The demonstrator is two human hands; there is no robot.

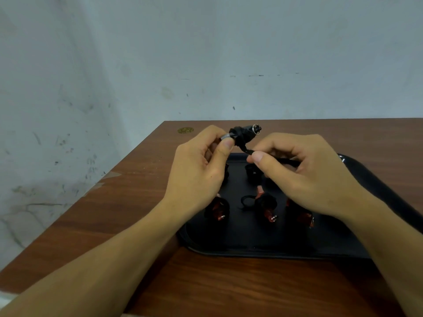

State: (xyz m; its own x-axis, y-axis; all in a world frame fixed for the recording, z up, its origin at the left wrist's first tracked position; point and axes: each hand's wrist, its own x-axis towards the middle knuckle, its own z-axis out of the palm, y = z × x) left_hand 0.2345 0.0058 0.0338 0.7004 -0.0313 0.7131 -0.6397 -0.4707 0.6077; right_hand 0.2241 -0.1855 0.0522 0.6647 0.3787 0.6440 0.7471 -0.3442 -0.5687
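A short black cable (243,136) with metal plugs is bundled into a knot and held above a black tray (377,188). My left hand (199,170) pinches the bundle at a silver plug end between thumb and fingers. My right hand (304,170) pinches the loose black cord end that runs out of the bundle. On the tray below lie bundled cables with red plugs: one on the left (217,210), one in the middle (265,205), one partly under my right wrist (302,217). Further black bundles (251,173) lie behind them, partly hidden by my hands.
The tray sits on a brown wooden table (114,213) pushed against a stained pale wall (160,65). A small gold round sticker (185,130) is near the table's far left corner. The table's left edge runs diagonally toward me.
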